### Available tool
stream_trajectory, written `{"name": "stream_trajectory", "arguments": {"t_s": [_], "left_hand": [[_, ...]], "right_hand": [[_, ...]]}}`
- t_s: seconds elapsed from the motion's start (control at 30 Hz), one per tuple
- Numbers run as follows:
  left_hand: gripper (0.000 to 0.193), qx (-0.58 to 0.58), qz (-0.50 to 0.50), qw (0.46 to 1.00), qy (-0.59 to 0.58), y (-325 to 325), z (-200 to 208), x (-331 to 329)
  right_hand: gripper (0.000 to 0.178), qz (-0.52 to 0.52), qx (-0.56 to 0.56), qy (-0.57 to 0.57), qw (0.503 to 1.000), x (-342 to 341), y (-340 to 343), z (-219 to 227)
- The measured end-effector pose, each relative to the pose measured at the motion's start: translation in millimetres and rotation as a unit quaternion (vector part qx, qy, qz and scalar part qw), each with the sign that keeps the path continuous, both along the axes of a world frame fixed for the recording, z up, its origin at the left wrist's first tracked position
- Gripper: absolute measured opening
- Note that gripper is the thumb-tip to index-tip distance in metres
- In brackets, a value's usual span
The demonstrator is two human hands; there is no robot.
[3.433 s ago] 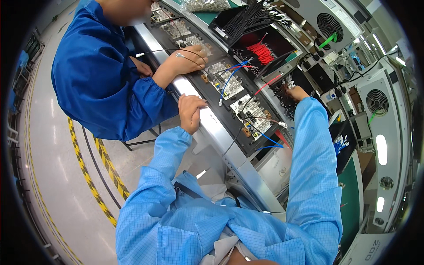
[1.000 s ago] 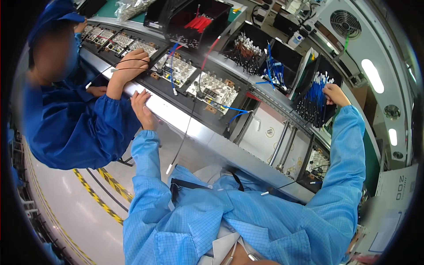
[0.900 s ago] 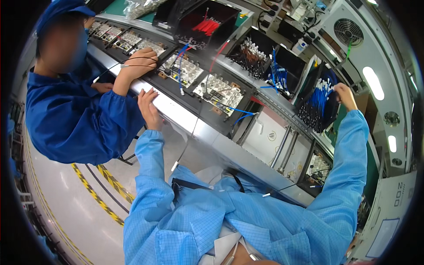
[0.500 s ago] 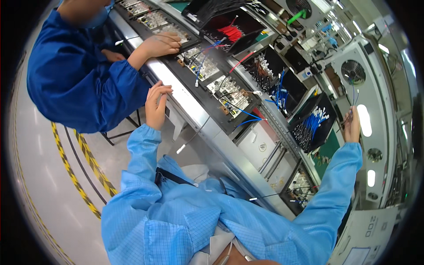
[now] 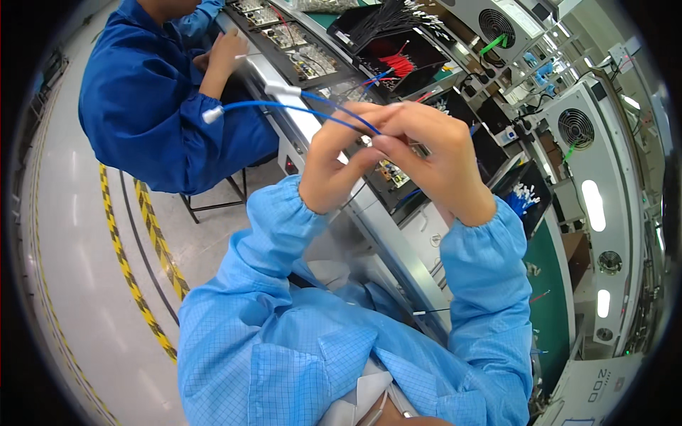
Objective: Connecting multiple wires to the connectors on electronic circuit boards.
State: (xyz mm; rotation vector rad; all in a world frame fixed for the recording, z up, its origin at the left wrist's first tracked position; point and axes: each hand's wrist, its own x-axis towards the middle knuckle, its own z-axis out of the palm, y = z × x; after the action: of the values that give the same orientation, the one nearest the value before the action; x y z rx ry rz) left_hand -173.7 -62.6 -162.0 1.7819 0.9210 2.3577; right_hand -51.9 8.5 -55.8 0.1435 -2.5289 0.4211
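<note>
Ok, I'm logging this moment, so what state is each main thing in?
Blue wires: curved, their plug ends free.
White plugs: unconnected.
Right hand: held up, pinching the blue wires.
Left hand: held up, fingers bent at the blue wires; grip unclear.
Blue-wire bin: open, holding wires.
Red-wire bin: open, holding wires.

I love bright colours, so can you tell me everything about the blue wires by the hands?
The two blue wires are thin, smooth and plastic-looking, each with a white connector at its far end. They curve gently, stretching out to the left with those ends spread apart and free. Their other ends are hidden where the left hand and right hand come together. The right hand seems to pinch them; I can't tell whether the left does too.
</note>
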Motion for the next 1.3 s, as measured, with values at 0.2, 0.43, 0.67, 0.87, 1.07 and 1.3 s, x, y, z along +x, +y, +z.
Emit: {"name": "stream_trajectory", "arguments": {"t_s": [0.2, 0.43, 0.67, 0.87, 1.07, 1.3], "left_hand": [[0.019, -0.006, 0.034, 0.992, -0.118, -10.4, -12.1, -4.9], [0.014, -0.012, 0.030, 0.986, -0.166, -11.0, -24.7, -14.9], [0.017, -0.088, 0.014, 0.978, -0.190, -5.3, -35.6, -5.3], [0.016, -0.146, 0.087, 0.972, -0.161, -16.9, -52.8, -5.2], [0.017, -0.161, 0.118, 0.974, -0.109, -11.3, -65.3, -16.8], [0.009, -0.176, 0.110, 0.978, -0.021, 65.3, -30.2, -38.9]], "right_hand": [[0.009, -0.024, 0.064, 0.011, 0.998, -14.5, 6.0, -17.5], [0.012, -0.096, -0.138, 0.123, 0.978, 17.5, 26.9, -7.5], [0.028, 0.029, -0.341, 0.320, 0.884, 29.8, 37.3, 24.4], [0.029, 0.135, -0.573, 0.171, 0.790, 54.0, -23.9, -38.4], [0.019, 0.282, -0.624, -0.169, 0.708, 84.7, -61.2, -78.7], [0.010, 0.347, -0.495, -0.167, 0.779, 87.7, -38.1, -106.7]]}}
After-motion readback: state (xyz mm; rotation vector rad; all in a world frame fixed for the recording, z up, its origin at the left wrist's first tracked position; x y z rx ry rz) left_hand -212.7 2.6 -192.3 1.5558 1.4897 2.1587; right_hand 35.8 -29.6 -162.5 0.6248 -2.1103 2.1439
